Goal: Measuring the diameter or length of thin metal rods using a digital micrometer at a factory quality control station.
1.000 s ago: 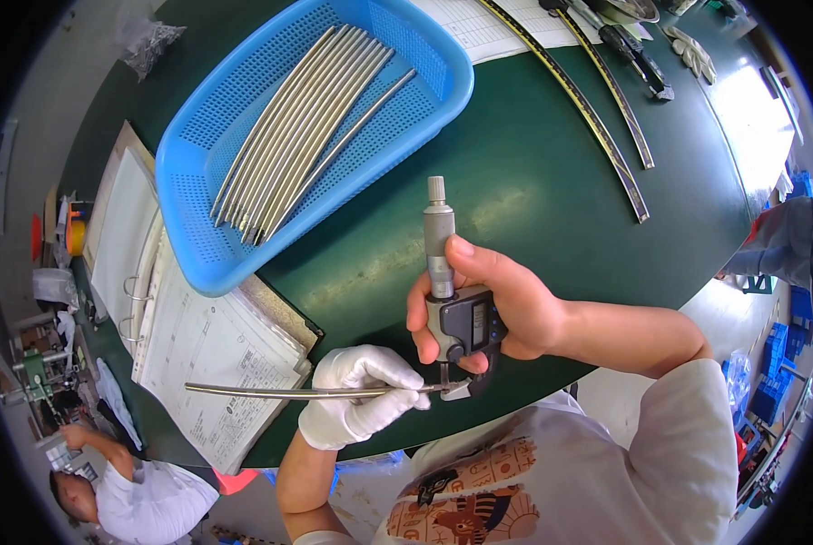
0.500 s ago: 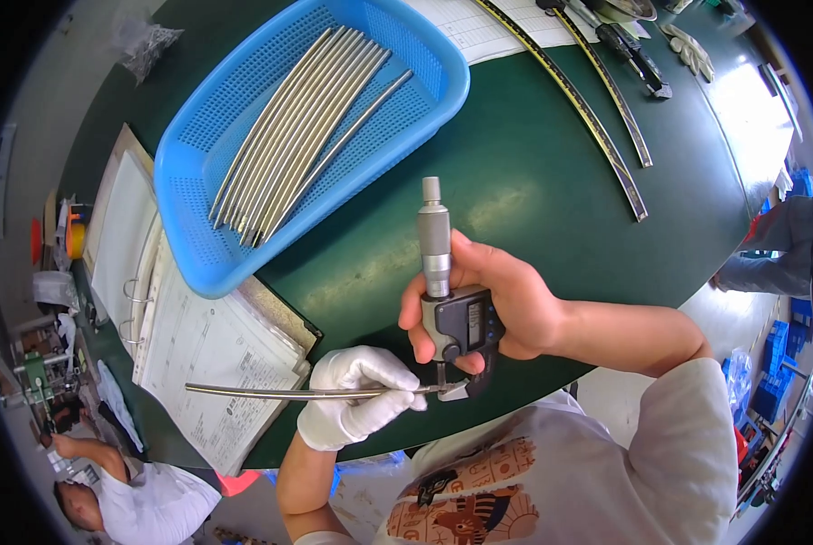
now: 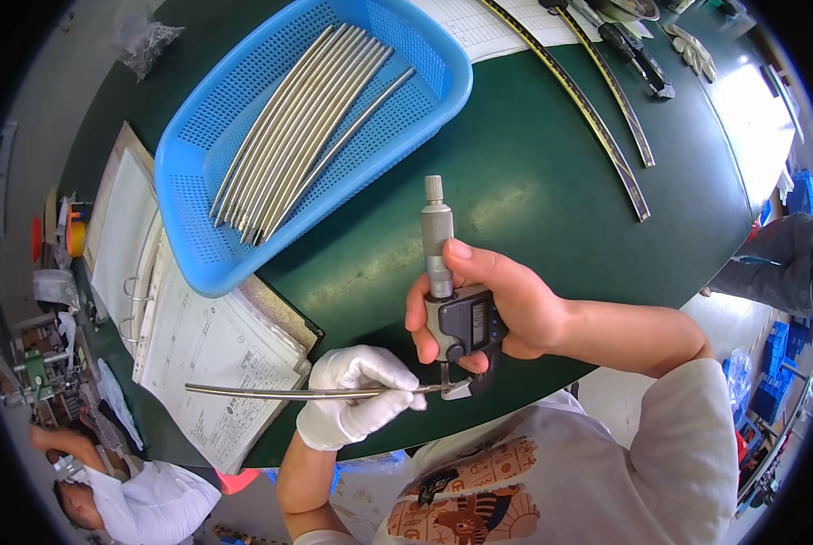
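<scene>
My left hand (image 3: 356, 397), in a white glove, pinches a thin metal rod (image 3: 261, 393) near its right end. The rod lies roughly level, its left part passing over the papers. In my bare right hand (image 3: 506, 304) is a digital micrometer (image 3: 461, 322), held upright with its grey thimble at the top and its black frame below. At the bottom of the micrometer, the rod's narrower right tip sits at the measuring jaws. My right thumb presses against the sleeve, and the other fingers wrap the frame.
A blue perforated basket (image 3: 334, 186) holds several metal rods (image 3: 302, 132). Left of my hands lies an open ring binder (image 3: 197, 363) with printed sheets. Two steel rulers (image 3: 606, 136), a white glove (image 3: 692, 50) and a black-handled tool (image 3: 638, 59) rest at the far right. A co-worker (image 3: 147, 500) sits lower left.
My right thumb has shifted slightly on the micrometer, which has tilted or moved a little. My left hand and the rod stay nearly still. The co-worker's arm at lower left has moved.
</scene>
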Motion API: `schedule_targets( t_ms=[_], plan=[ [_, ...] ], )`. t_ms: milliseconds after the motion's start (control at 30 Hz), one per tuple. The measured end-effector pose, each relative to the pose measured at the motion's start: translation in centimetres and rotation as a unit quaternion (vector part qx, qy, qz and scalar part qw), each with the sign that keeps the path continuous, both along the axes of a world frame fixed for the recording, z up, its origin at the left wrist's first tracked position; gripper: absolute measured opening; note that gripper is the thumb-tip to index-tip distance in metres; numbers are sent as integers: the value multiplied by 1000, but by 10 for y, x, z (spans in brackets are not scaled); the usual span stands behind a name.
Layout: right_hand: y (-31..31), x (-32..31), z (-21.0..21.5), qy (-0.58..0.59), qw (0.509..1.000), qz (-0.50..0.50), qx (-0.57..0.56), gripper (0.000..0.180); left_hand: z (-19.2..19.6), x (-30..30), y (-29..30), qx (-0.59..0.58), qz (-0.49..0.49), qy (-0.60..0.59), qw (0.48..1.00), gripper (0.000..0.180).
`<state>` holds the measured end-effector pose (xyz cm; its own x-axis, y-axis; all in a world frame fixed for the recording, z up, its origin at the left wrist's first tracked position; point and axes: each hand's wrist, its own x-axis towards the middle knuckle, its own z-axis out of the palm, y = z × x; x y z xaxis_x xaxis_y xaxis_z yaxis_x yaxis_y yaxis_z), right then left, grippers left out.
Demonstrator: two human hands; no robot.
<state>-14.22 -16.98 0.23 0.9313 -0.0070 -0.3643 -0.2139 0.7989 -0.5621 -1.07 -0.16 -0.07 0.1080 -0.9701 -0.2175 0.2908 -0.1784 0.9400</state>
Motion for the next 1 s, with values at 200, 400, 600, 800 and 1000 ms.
schedule_targets(
  t_ms=[200, 400, 600, 800, 1000],
  plan=[
    [0, 0, -1, -6, 1000, 1, 6, 62, 0, -1, 0, 4, 8, 19, 1000, 8],
    [4, 2, -2, -14, 999, -12, 42, 59, 0, 2, 5, 3, 8, 11, 1000, 7],
    [-2, 1, -3, -4, 999, -7, 49, 67, -3, 2, 0, -14, 19, 47, 999, 6],
    [1, 2, 1, 8, 1000, 3, -1, 65, -1, 4, 5, 2, 7, 29, 1000, 6],
    [1, 1, 0, 15, 1000, 3, -7, 63, -3, 3, 5, -3, 11, 35, 999, 6]
  ],
)
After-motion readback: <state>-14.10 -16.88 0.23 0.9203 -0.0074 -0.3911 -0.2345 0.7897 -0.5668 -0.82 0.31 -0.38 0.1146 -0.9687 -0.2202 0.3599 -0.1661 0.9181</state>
